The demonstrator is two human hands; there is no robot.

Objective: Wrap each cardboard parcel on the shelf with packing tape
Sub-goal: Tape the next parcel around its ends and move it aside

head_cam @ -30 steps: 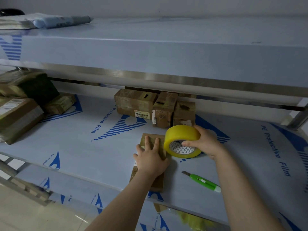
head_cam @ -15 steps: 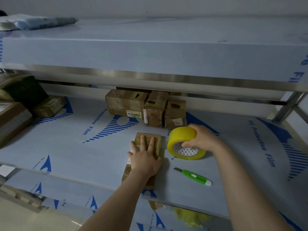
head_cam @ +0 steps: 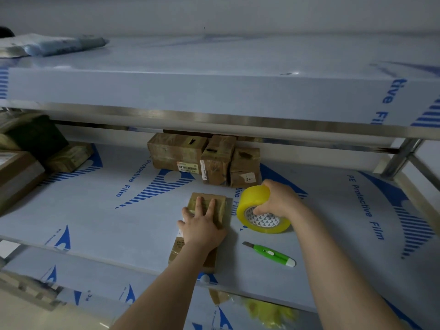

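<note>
- Parcel of flat brown cardboard (head_cam: 221,208), lower centre of frame, under left hand (head_cam: 202,228); fingers spread flat on top.
- Right hand (head_cam: 278,201) curls round yellow tape roll (head_cam: 254,201) just right of it.

A steel shelving unit (head_cam: 238,120) filled the view, 3 tiers showing, each covered in pale film printed with blue "PE Protective Film" lettering (head_cam: 365,206). A steel upright (head_cam: 400,160) stood at the right. A plain grey wall (head_cam: 238,13) rose behind, and beige floor (head_cam: 28,315) showed at lower left. The light was dim.
</note>
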